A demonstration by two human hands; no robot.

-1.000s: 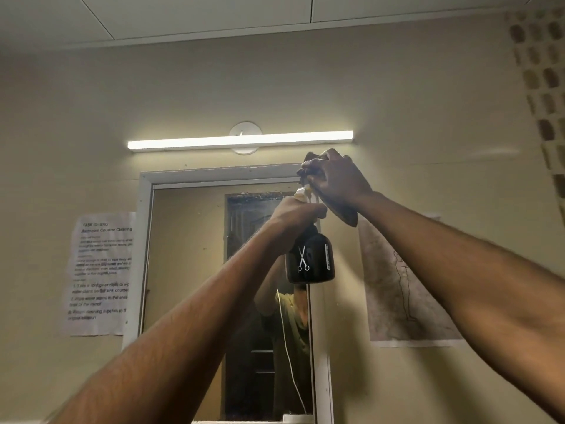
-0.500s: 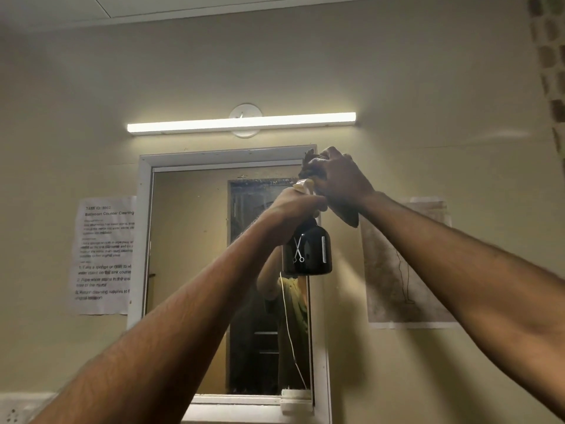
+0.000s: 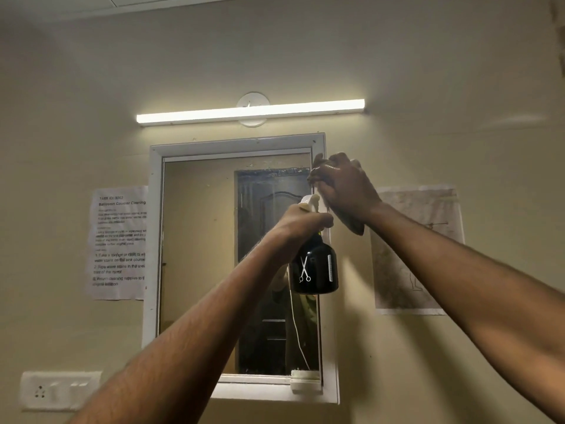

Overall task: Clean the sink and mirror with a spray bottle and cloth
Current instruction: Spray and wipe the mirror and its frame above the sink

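Observation:
A white-framed mirror hangs on the beige wall, reflecting a dark door and part of a person. My left hand grips the neck of a black spray bottle with a white scissors mark and a pale nozzle, held up in front of the mirror's right side. My right hand is raised at the mirror's upper right corner, fingers closed on a dark cloth whose end hangs below the palm. The sink is out of view.
A lit tube light runs above the mirror. A printed instruction sheet is taped left of the mirror and a stained paper right of it. A white switch and socket plate sits low on the left wall.
The view has tilted downward, so the mirror's bottom frame and the socket plate now show. Both hands stay raised at the mirror's upper right, holding bottle and cloth.

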